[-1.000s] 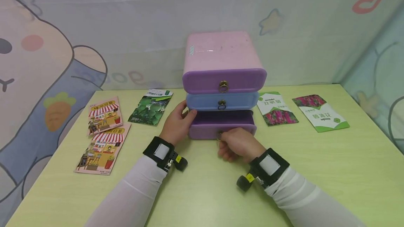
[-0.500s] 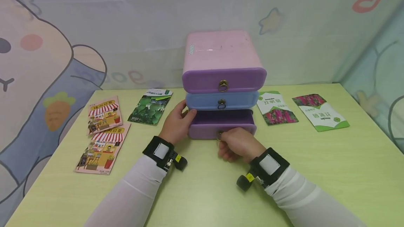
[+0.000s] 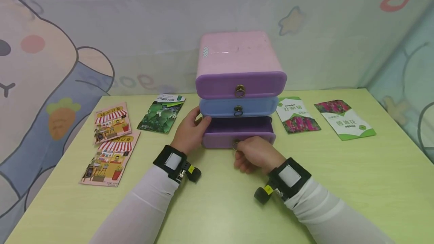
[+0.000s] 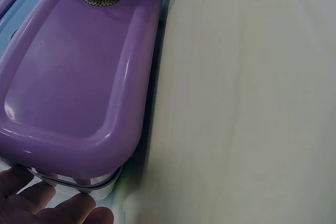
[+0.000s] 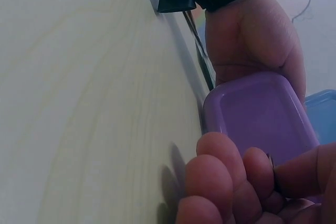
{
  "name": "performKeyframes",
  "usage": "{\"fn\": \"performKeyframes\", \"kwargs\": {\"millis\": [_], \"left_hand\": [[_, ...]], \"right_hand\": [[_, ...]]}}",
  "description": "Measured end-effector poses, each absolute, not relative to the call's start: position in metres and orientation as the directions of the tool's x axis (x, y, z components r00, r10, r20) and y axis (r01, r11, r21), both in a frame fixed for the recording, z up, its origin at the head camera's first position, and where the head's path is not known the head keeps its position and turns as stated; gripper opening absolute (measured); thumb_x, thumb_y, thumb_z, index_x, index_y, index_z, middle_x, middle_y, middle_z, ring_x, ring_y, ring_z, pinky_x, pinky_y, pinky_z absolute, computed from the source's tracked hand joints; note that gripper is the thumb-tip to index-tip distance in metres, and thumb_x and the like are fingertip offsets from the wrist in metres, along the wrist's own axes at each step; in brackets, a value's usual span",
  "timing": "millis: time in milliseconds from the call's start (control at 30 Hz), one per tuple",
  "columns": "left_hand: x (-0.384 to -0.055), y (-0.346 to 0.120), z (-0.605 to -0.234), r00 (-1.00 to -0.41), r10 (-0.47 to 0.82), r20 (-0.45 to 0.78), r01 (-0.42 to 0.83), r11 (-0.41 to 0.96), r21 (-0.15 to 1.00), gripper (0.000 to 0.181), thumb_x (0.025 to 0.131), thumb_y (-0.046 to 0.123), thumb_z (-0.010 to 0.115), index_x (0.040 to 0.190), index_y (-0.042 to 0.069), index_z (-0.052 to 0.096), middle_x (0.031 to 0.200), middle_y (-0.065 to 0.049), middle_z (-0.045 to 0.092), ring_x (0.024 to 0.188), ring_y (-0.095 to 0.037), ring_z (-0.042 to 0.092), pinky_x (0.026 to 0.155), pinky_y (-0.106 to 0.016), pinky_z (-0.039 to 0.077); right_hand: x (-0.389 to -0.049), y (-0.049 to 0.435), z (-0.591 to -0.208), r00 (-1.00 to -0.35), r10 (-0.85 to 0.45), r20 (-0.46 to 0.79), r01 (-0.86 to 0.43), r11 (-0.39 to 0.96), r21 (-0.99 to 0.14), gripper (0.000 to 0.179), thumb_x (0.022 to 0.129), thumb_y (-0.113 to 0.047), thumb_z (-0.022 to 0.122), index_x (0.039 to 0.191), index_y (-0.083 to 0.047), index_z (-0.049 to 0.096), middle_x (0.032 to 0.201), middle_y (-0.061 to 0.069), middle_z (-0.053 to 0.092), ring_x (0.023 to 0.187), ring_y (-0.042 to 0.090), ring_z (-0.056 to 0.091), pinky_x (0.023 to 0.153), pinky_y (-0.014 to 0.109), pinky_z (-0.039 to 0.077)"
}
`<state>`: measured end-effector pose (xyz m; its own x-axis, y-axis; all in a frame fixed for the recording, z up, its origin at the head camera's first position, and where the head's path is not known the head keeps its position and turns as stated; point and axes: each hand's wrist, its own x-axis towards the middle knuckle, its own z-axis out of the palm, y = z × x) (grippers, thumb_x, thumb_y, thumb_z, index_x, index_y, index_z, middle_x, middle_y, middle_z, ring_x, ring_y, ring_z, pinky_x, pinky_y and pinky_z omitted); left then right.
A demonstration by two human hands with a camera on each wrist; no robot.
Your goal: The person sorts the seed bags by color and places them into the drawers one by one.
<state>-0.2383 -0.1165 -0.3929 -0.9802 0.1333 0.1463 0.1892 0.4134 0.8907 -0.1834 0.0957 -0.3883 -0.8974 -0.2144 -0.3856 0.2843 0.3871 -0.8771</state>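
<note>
A small cabinet [image 3: 239, 50] with a pink top stands at the back of the table, its three drawers stacked. The bottom purple drawer [image 3: 217, 141] is pulled partway out, and the part of its inside that shows holds nothing. My right hand [image 3: 259, 153] pinches the brass ring pull [image 3: 235, 146] on that drawer between thumb and finger. My left hand [image 3: 190, 133] rests against the cabinet's left side, thumb at the front edge. In the left wrist view, the fingertips [image 4: 73, 205] touch the cabinet's side behind the drawer front. Above, the blue drawer [image 3: 217, 107] and upper purple drawer [image 3: 217, 86] are closed.
Two pink packets [image 3: 110, 161] overlap at the table's left. A green leafy packet [image 3: 162, 114] lies between them and the cabinet. Two white and green flower packets [image 3: 346, 119] lie to the right. A printed cloth [image 3: 162, 29] hangs behind the table [image 3: 217, 214].
</note>
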Motion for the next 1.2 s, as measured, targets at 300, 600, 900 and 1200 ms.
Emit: {"fn": "performKeyframes", "kwargs": {"millis": [300, 600, 900, 1200], "left_hand": [[-0.2363, -0.1165, -0.3907, -0.979, 0.135, 0.150, 0.193, 0.416, 0.889, 0.054, 0.095, 0.045, 0.051, 0.143, 0.024, 0.038, 0.145, 0.007, 0.037, 0.125, -0.021, 0.038, 0.104, -0.037, 0.035], [-0.2367, -0.1173, -0.3909, -0.981, 0.139, 0.136, 0.183, 0.424, 0.887, 0.055, 0.094, 0.047, 0.050, 0.143, 0.025, 0.038, 0.145, 0.006, 0.037, 0.125, -0.022, 0.039, 0.104, -0.037, 0.036], [-0.2355, -0.1170, -0.3901, -0.980, 0.143, 0.139, 0.188, 0.430, 0.883, 0.054, 0.095, 0.047, 0.050, 0.143, 0.024, 0.039, 0.144, 0.003, 0.038, 0.124, -0.024, 0.040, 0.104, -0.039, 0.036], [-0.2343, -0.1158, -0.3883, -0.981, 0.132, 0.138, 0.183, 0.433, 0.883, 0.052, 0.095, 0.044, 0.050, 0.142, 0.024, 0.040, 0.144, 0.003, 0.038, 0.123, -0.024, 0.040, 0.104, -0.039, 0.037]], "right_hand": [[-0.1843, 0.0961, -0.3884, -0.897, -0.222, -0.383, 0.271, 0.410, -0.871, 0.032, 0.092, -0.024, 0.048, 0.077, 0.001, 0.062, 0.068, 0.012, 0.067, 0.056, 0.025, 0.061, 0.046, 0.030, 0.052], [-0.1843, 0.0964, -0.3880, -0.894, -0.246, -0.374, 0.253, 0.412, -0.875, 0.033, 0.093, -0.024, 0.048, 0.077, 0.001, 0.062, 0.068, 0.013, 0.067, 0.056, 0.025, 0.061, 0.045, 0.030, 0.051], [-0.1853, 0.0966, -0.3903, -0.900, -0.256, -0.353, 0.224, 0.423, -0.878, 0.034, 0.094, -0.026, 0.049, 0.077, 0.000, 0.062, 0.068, 0.012, 0.067, 0.055, 0.024, 0.060, 0.044, 0.030, 0.050], [-0.1857, 0.0967, -0.3901, -0.900, -0.259, -0.350, 0.219, 0.427, -0.878, 0.034, 0.094, -0.026, 0.049, 0.077, 0.000, 0.062, 0.068, 0.011, 0.067, 0.055, 0.024, 0.060, 0.044, 0.030, 0.050]]}}
